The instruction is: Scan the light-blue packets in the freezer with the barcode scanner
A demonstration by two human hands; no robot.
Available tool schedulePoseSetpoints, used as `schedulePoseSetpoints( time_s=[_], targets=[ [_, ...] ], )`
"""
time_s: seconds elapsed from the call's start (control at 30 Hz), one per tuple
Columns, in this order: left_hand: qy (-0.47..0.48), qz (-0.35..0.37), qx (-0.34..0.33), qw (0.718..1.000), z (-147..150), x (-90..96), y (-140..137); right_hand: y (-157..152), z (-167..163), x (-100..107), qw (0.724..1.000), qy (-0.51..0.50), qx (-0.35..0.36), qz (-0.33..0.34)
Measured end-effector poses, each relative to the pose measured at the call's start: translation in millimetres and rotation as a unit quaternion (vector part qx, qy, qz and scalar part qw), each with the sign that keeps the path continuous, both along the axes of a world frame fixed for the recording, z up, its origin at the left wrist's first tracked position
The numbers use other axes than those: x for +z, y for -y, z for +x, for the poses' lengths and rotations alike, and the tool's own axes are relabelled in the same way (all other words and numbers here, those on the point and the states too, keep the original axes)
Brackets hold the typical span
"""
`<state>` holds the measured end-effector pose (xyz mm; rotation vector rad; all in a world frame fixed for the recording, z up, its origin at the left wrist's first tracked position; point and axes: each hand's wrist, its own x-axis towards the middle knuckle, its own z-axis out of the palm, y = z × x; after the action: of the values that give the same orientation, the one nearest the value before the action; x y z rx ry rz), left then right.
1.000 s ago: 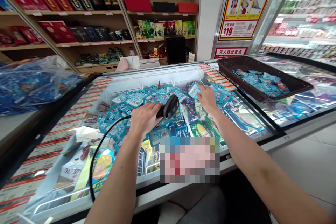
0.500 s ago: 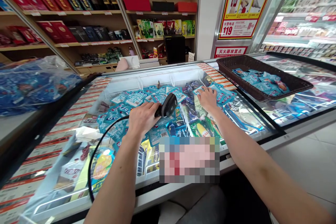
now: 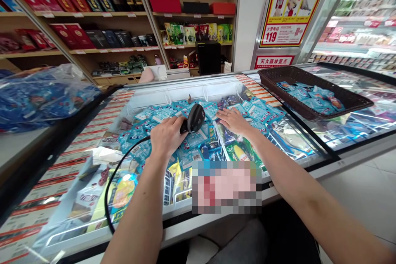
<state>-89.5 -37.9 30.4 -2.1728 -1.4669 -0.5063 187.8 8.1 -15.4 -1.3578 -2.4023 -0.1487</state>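
Observation:
My left hand (image 3: 168,134) is wrapped round the handle of a black barcode scanner (image 3: 196,119), whose head points to the right. Its black cable (image 3: 117,167) loops down past my left forearm. My right hand (image 3: 234,120) is stretched out flat, fingers apart and pointing left, over dark packages near the wire divider (image 3: 220,139). Just beyond its fingertips lie light-blue flat packets (image 3: 211,110); contact with them is hard to make out. More blue packets (image 3: 261,112) are piled to the right of this hand, and others (image 3: 193,156) lie loosely under the scanner.
The chest freezer (image 3: 173,233) has glass lids and a raised rim. On the right lid stands a brown basket (image 3: 309,111) with blue packets. A plastic bag of blue packs (image 3: 46,97) lies at left. Shelves (image 3: 108,50) stand behind. A blurred patch hides part of the front.
My right hand has moved left from the blue packets on the right side towards those by the divider. My left hand still holds the scanner. The view has shifted slightly.

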Motion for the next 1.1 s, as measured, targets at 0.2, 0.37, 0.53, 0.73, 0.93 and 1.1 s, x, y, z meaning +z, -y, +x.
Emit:
schedulePoseSetpoints(
  time_s=[0.2, 0.37, 0.53, 0.73, 0.93, 1.1],
  targets=[
    [-0.010, -0.016, -0.013, 1.000, 3, 0.5, 2, 0, 0, 8, 0.999, -0.044, -0.027, -0.005],
    [-0.032, -0.019, -0.031, 0.999, 3, -0.4, 1, 1, -3, 9, 0.994, -0.078, -0.074, 0.016],
    [-0.040, -0.016, -0.038, 0.998, 3, -1.0, 0, 1, -4, 1, 0.984, -0.043, -0.171, 0.039],
    [-0.038, -0.023, -0.053, 0.998, 3, -0.8, 0, -5, 2, -1, 0.982, -0.066, -0.176, -0.004],
    [-0.046, -0.028, -0.056, 0.997, 5, -2.2, 0, -10, 9, 2, 0.978, -0.112, -0.172, -0.022],
    [-0.055, -0.029, -0.061, 0.996, 5, -3.1, -1, -18, 15, 0, 0.965, -0.192, -0.177, -0.009]
  ],
)
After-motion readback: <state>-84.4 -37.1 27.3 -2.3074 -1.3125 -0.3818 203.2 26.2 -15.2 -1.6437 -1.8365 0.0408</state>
